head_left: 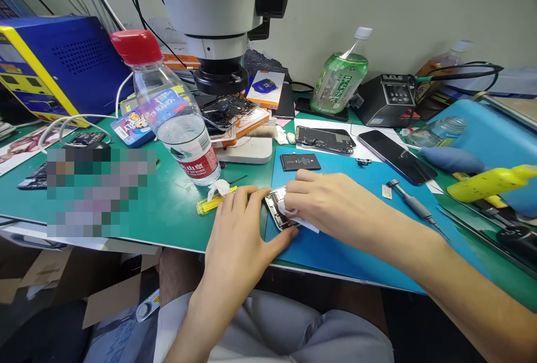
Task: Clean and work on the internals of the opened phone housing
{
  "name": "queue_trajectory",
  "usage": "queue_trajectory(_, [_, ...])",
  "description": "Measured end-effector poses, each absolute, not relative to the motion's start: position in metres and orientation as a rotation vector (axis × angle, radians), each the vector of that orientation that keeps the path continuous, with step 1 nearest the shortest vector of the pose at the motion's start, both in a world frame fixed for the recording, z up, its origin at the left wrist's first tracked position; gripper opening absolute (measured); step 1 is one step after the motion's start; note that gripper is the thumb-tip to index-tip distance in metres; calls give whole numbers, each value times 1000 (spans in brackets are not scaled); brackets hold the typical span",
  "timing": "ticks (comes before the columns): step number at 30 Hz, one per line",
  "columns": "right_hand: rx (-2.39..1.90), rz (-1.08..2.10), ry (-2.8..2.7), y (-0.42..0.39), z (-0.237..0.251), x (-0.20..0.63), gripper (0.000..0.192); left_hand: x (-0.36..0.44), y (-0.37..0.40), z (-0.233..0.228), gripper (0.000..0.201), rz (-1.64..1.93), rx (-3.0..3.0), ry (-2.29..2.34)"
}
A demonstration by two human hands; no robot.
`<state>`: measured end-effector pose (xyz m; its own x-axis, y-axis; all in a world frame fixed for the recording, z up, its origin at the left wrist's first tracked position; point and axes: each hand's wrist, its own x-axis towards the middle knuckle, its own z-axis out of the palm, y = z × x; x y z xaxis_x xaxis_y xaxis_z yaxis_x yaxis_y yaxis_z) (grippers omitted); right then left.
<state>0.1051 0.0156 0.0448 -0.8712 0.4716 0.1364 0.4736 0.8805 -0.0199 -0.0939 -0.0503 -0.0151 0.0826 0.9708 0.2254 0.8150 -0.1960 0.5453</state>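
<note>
An opened phone housing [274,209] with bare inner parts lies near the front edge of the blue mat [352,251]. My left hand [237,234] holds it by its edges, fingertips at the far left corner and thumb at the near side. Bent over the housing, my right hand [321,198] is closed on a white tissue [309,225] pressed against the inside. The right fingertips are partly hidden, and my right hand covers much of the housing. Just behind lies a black phone battery [300,161]. A detached phone screen [325,140] rests farther back on white paper.
A water bottle [184,133] and a yellow lighter [207,204] stand and lie left of my hands. The microscope [213,16] hangs over the back. At right are a phone [398,156], a screwdriver [413,203], a yellow bottle [486,184] and tweezers [470,226].
</note>
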Motion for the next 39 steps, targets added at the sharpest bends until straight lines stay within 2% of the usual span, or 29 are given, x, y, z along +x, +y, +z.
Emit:
queue_trajectory(5, [-739,44,-2929,13,47,105,27,-94,-50,-14,58,803,2051,1773])
queue_trajectory(14, [-741,-16,-2980,15,49,104,24,-93,-49,-12,53,805,2030,1766])
queue_trajectory(39, [-827,-119,-2933,7,42,106,18,-93,-50,-10,54,803,2024,1754])
